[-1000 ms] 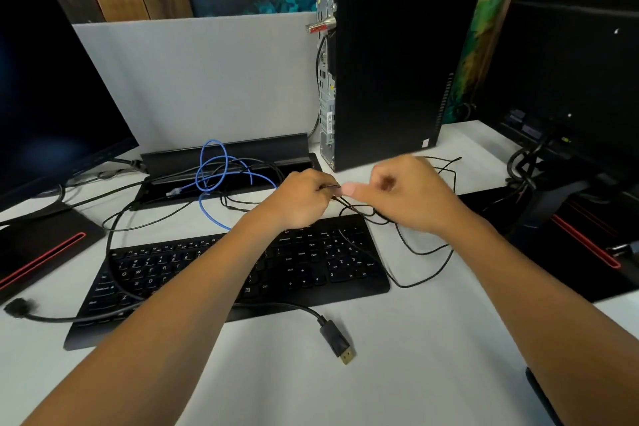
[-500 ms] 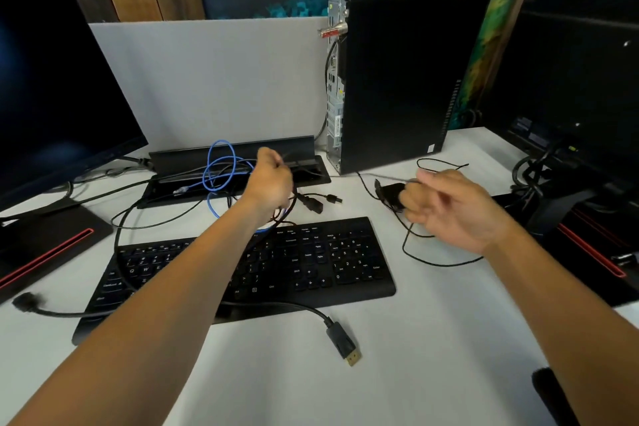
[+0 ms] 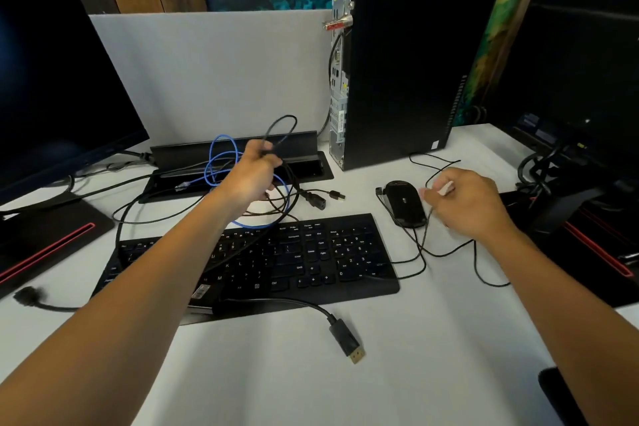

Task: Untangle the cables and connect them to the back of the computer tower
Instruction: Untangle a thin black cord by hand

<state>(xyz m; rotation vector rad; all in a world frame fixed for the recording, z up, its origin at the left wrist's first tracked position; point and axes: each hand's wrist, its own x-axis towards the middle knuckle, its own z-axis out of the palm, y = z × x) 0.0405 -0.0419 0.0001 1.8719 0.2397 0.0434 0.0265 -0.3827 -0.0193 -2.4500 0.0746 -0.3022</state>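
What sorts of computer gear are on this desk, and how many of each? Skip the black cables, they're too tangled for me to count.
Monitors: 2, left and right
Computer tower: 1
Keyboard: 1
Mouse: 1
Blue cable: 1
Total: 6

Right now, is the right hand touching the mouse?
Apart. In the head view, the right hand pinches a thin cable and sits just right of the mouse, with a strip of white desk visible between fingertips and mouse.
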